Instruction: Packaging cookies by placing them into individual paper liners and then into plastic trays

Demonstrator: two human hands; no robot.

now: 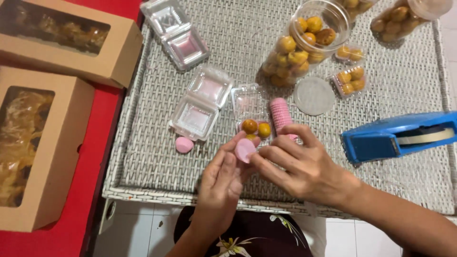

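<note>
At the far left two brown boxes (62,43) are lying on a red surface, off the woven desk (157,162). Moving right, an open clear tray (200,104) is sitting with a loose pink cup (184,144) just near of it. The left hand (221,178) is reaching up from the near edge, its grip pinching a flat pink paper cup (245,150) at its near-left side. The right hand (304,164) is coming in from the right, its fingers closing on the same cup's right edge, so both grips are meeting on it. Just beyond the cup, a small tray with two golden balls (256,127) is waiting beside a pink cup stack (281,114). Farther right are lying a jar (304,43) and a blue tape dispenser (400,135).
</note>
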